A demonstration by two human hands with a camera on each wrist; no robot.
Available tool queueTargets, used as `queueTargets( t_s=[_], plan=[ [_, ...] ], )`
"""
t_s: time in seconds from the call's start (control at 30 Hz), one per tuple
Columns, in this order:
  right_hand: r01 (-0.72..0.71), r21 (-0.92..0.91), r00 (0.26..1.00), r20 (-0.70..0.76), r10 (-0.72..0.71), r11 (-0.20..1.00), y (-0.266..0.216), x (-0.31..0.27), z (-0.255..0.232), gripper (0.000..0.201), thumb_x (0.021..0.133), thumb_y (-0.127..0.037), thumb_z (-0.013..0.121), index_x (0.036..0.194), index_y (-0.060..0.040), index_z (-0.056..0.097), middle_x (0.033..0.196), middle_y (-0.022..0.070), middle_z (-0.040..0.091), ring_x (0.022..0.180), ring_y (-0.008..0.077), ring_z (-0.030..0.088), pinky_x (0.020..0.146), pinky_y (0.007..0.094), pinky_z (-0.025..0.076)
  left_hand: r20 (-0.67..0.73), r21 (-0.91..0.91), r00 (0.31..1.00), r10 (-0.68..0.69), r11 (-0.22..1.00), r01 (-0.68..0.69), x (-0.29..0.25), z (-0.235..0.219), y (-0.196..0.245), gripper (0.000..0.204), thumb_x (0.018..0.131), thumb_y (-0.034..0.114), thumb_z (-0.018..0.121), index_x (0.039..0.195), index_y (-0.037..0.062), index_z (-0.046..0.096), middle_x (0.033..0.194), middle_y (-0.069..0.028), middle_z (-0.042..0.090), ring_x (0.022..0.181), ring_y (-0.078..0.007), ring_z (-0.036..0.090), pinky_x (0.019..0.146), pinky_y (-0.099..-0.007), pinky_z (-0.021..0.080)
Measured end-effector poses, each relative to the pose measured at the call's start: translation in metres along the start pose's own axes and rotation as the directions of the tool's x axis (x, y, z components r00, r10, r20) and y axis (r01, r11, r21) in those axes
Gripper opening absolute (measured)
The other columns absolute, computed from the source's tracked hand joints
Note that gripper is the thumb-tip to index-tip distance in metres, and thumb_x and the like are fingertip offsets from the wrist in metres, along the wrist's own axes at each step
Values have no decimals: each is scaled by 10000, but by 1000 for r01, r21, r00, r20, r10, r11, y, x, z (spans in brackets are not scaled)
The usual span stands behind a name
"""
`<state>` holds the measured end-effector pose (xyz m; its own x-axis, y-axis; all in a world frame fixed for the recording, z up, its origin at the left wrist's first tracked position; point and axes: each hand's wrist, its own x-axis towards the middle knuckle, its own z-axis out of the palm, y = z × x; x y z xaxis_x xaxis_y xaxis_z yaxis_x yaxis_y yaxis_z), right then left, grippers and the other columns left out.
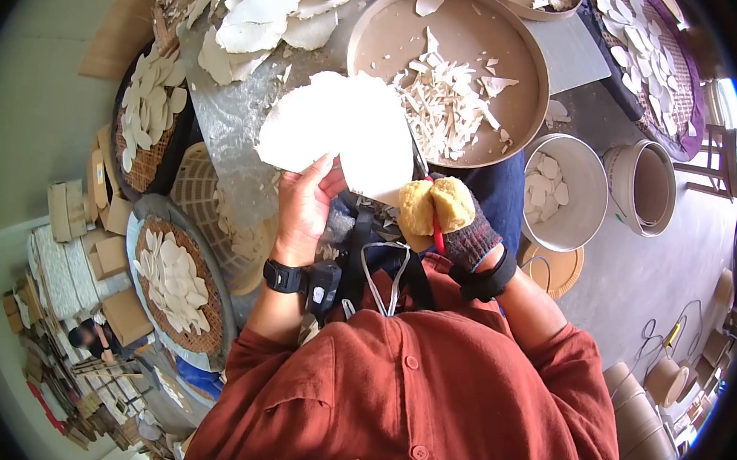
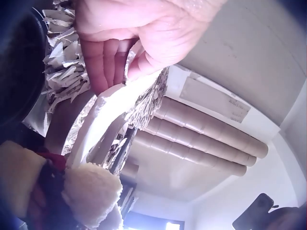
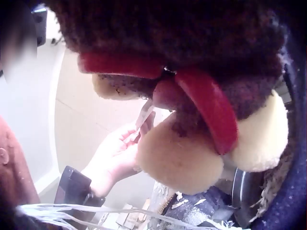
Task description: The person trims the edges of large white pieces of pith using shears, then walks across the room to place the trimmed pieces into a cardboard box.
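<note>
A large white irregular sheet (image 1: 342, 126) is pinched at its lower edge by the bare left hand (image 1: 306, 200); in the left wrist view that hand (image 2: 139, 43) grips the thin white sheet (image 2: 105, 110) between thumb and fingers. The right hand (image 1: 455, 219), in a dark knitted glove with yellow pads (image 1: 432, 207), grips red-handled shears at the sheet's right edge. The right wrist view shows the red handles (image 3: 208, 105) within the gloved right hand (image 3: 168, 38). The blades are partly hidden by the sheet.
A round tray (image 1: 530, 122) of white scraps lies just ahead, beside stacked white pieces (image 1: 255, 17) on a metal table (image 1: 239, 118). A white bucket (image 1: 589, 194) stands at the right, woven baskets (image 1: 146, 291) of pieces at the left.
</note>
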<state>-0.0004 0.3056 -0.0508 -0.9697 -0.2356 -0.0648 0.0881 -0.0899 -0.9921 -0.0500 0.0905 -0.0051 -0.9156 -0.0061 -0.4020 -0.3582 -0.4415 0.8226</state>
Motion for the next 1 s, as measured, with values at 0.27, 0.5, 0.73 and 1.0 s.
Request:
queueTargets(
  t_s=[0.27,0.5,0.73,1.0],
  plan=[
    [345,-421,922,-14,-386,839,9,3,0,169,773,-104,591,920,-21,591,851,143,619,801,321,591,721,371,480,59,56,998,-20,998,16,1,-9,5,237,870,82,552,1090,-3,571,1015,-123,633,876,-212,647,761,-317,546],
    [244,-321,966,-5,-259,915,19,-2,-2,188,764,-122,606,920,-18,580,860,144,611,808,315,588,720,370,476,115,75,984,-137,989,129,7,-23,3,281,859,96,557,1122,-3,538,1009,-128,628,892,-214,638,792,-331,538],
    [139,89,979,-164,-123,986,42,-3,11,167,767,-81,592,925,-27,580,877,149,603,821,335,577,718,376,467,198,138,957,-210,973,185,12,-25,13,285,838,107,589,1107,17,563,996,-110,639,856,-202,651,747,-312,548],
    [50,108,998,-30,-47,993,43,-9,-1,152,810,-141,573,922,-39,563,846,137,609,793,318,595,702,360,486,52,117,998,37,992,-42,22,-11,3,431,824,35,594,1208,25,398,1057,-108,591,893,-191,630,755,-319,543]
  ],
)
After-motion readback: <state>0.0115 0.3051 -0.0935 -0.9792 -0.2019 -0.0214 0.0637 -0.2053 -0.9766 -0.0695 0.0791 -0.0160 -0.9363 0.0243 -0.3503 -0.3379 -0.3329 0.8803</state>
